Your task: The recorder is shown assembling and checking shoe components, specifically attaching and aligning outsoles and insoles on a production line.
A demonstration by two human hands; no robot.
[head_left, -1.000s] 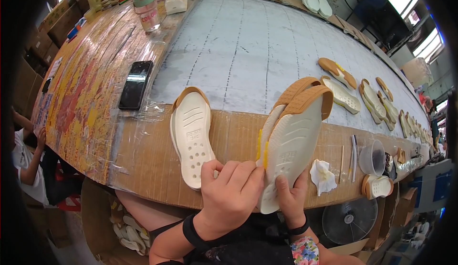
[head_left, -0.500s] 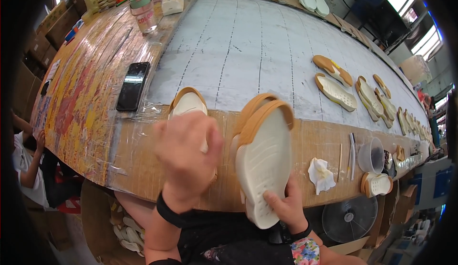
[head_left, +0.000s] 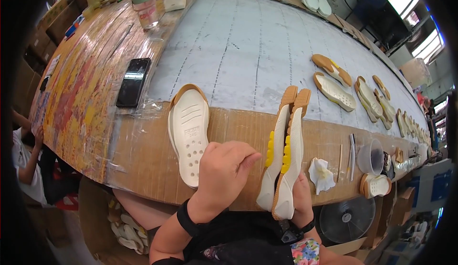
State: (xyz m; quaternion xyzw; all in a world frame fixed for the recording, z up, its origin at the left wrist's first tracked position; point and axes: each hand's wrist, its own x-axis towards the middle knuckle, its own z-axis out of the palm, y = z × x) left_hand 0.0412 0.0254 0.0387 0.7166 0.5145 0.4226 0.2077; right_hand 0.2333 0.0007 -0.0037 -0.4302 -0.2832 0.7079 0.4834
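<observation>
My right hand (head_left: pixel 302 194) grips a pair of shoe soles (head_left: pixel 294 155) near their lower ends. The two soles stand side by side, edge toward me, white with tan ends and yellow patches on their sidewalls. My left hand (head_left: pixel 224 174) is closed just left of them, thumb pressed to the curled fingers; anything inside it is hidden. Beyond that hand, a single white sole (head_left: pixel 189 126) with a tan heel rim and round holes lies on the cardboard (head_left: pixel 234 126), its lower right edge partly covered by the hand.
A crumpled cloth (head_left: pixel 322 175), thin sticks (head_left: pixel 352 157), a clear cup (head_left: pixel 371 156) and a small sole (head_left: pixel 375 185) lie at right. More soles (head_left: pixel 334 91) line the white board's right side. A phone (head_left: pixel 133 83) and a jar (head_left: pixel 144 8) stand left. Another person (head_left: pixel 28 162) sits far left.
The soles in my right hand have turned from inner face to edge-on. My left hand has moved right and down, uncovering the sole on the cardboard.
</observation>
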